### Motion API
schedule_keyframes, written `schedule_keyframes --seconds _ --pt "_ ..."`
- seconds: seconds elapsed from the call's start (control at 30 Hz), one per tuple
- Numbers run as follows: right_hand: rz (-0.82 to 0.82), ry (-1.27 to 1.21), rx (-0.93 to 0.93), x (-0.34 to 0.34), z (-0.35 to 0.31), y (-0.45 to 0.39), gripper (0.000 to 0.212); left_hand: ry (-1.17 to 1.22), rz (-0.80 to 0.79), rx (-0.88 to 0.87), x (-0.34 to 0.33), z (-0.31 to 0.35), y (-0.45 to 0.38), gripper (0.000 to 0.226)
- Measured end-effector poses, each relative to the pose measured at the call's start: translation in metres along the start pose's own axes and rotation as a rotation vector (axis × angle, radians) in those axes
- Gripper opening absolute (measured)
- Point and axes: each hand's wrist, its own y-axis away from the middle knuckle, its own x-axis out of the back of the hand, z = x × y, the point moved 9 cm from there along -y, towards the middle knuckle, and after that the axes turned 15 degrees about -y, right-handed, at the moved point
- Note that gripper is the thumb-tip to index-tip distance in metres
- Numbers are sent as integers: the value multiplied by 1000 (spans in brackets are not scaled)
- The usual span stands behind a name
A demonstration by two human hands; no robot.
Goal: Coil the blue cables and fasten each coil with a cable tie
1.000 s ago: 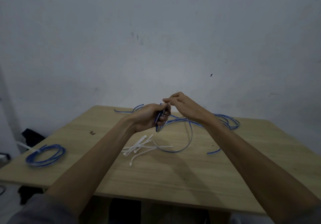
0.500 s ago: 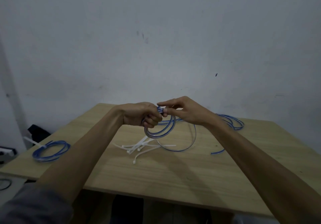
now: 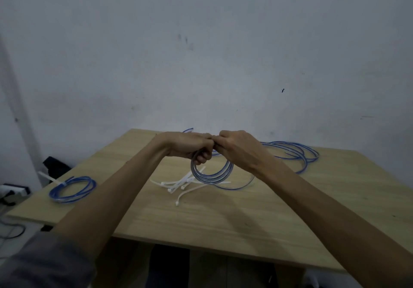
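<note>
Where half a second ago the hands were slightly apart, the left hand [image 3: 190, 147] and right hand [image 3: 237, 148] are now pressed knuckle to knuckle, both clamped on the top of a coil [image 3: 211, 173] held above the table [image 3: 245, 220] near its far edge. The coil now hangs as a fuller ring than before. Ties [image 3: 181, 186] lie loose beneath it. Loose cable [image 3: 297, 156] is spread by the far right corner, and a tied coil [image 3: 72, 189] rests unmoved at the left edge.
</note>
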Motion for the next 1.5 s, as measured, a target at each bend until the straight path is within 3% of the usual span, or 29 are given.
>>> schedule_keyframes --seconds 0.1,0.2,0.27,0.4,0.53,0.63,0.7,0.83,0.97,1.2,1.3,1.43,1.5 --pt "8 84 -19 -8 5 2 23 -164 195 49 12 -5 0 18" --pt "66 41 -107 -10 17 2 17 -179 327 -6 22 -12 0 23" --pt "118 -17 -209 -7 29 3 27 -232 494 -50 34 -15 6 24" --pt "195 -158 -354 -4 44 9 37 -195 795 -111 42 -24 16 66" --pt "100 -137 -378 -22 39 6 36 -127 819 -88 37 -50 1 43" --pt "86 -140 -419 -35 41 7 37 -281 896 -122 34 -46 9 26" --pt "96 -145 -434 -40 40 5 38 -439 971 -156 31 -40 16 33" --pt "79 -168 -452 -52 35 -3 36 -659 947 -54 31 -57 15 41" --pt "15 -125 -459 -68 31 -9 30 -686 930 -48 34 -72 22 49" --pt "-221 90 -347 -105 9 -18 38 -698 871 -1 37 -97 31 32" --pt "-238 113 -326 -115 3 -16 35 -538 882 8 34 -107 35 36" --pt "-252 128 -345 -128 1 -14 34 -170 800 75 26 -134 31 60" --pt "-246 125 -363 -134 -1 -12 34 -170 774 127 24 -140 31 64"
